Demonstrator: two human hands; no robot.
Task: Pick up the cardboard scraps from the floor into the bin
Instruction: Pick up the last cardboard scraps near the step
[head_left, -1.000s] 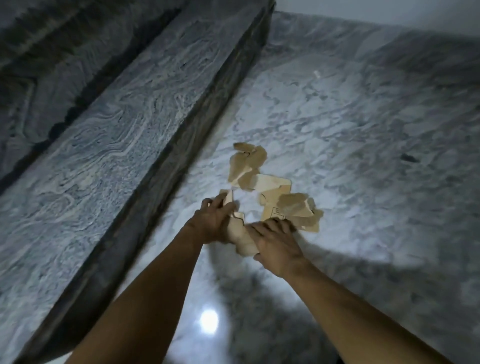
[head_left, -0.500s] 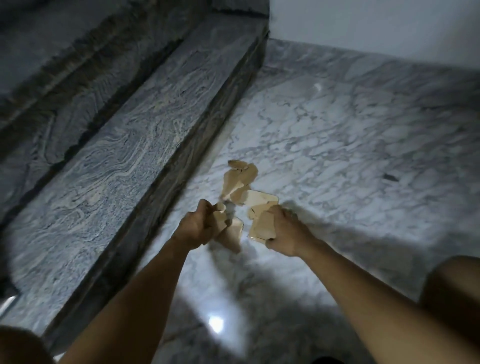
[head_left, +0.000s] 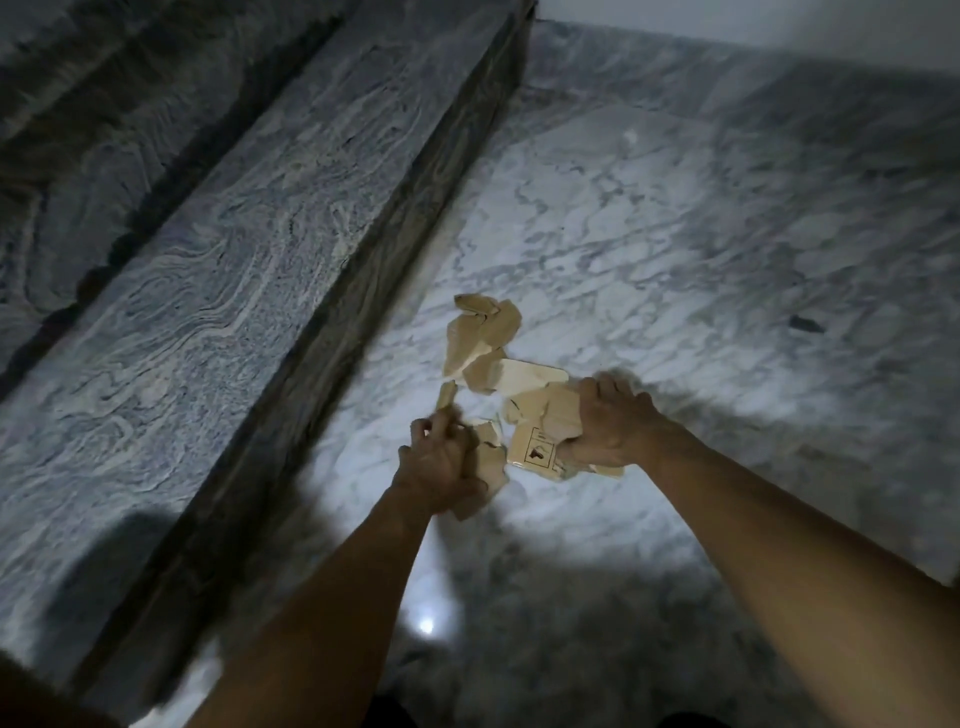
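Your left hand (head_left: 441, 462) has its grip curled round a couple of scraps (head_left: 488, 465), all a bit blurred, and your right hand (head_left: 610, 426) has its grip clamped on a stack (head_left: 540, 434) with a printed face toward you. Compared with half a second ago, your hands have pulled a little apart and that printed face now shows. The pile (head_left: 483, 332) hasn't budged, still on the floor (head_left: 675, 234) just past your hands, near the step (head_left: 234, 260). There's a sliver (head_left: 447, 397) by your left fingers, but I can't tell if you're holding it.
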